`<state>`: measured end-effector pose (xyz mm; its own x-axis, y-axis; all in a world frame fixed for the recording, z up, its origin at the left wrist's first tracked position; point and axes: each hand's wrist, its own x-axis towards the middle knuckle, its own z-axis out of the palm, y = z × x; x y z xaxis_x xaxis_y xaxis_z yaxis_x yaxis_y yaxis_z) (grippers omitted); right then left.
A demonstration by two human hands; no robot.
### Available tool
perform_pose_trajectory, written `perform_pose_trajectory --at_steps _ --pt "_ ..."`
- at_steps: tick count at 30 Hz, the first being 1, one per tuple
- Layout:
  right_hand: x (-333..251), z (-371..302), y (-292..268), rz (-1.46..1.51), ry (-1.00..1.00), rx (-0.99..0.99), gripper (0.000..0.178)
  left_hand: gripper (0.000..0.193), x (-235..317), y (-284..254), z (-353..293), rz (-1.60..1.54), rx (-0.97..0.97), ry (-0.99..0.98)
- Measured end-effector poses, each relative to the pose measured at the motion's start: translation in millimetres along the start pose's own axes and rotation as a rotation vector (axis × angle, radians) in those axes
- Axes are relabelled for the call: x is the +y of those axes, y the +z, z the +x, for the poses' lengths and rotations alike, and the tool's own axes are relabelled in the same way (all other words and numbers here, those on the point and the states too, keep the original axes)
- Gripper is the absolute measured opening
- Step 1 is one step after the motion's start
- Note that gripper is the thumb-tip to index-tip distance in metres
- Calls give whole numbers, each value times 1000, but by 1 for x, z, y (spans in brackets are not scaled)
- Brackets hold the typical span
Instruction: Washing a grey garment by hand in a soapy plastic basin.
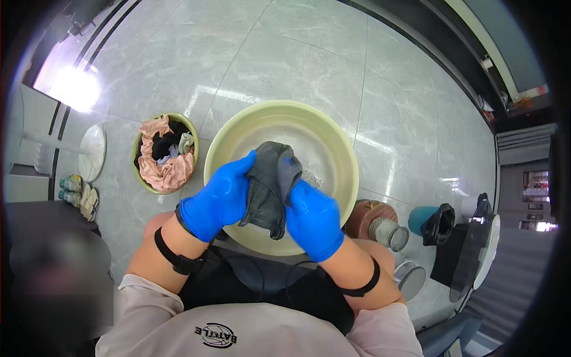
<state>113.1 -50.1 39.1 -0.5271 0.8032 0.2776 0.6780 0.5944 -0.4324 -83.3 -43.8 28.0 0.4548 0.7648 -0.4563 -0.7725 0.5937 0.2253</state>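
Between my hands hangs a dark grey cloth garment (266, 193), folded and bunched; its exact kind I cannot make out. My left hand (219, 199), in a blue rubber glove, grips its left edge. On the other side my right hand (313, 219), gloved the same way, is closed on the right edge, its fingertips partly hidden by the fabric. Both hands are above a large pale yellow-green basin (340, 149). Shallow water (312, 156) with some bubbles shows in it beside the cloth.
A smaller green basin (193, 128) of pink, black and grey clothes stands on the tiled floor at left. Bottles (70, 190) and shoes (89, 202) lie farther left. At right are a brown round container (364, 217), a glass jar (389, 233) and a bin with a black bag (438, 225).
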Motion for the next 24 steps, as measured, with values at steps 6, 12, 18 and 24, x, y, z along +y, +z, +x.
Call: perform_pose_trajectory --at_steps 6,12,18,24 --pt "-22 -2 7 -131 -112 -359 73 39 -5 -14 -1 96 110 -27" --pt "12 15 -10 -162 -250 -179 75 41 11 -20 10 -36 31 -87" --pt "-14 -1 9 -185 -251 -155 73 43 10 -11 0 2 21 -70" --pt "-19 -16 14 -247 -303 -109 64 36 8 -3 2 262 106 -57"
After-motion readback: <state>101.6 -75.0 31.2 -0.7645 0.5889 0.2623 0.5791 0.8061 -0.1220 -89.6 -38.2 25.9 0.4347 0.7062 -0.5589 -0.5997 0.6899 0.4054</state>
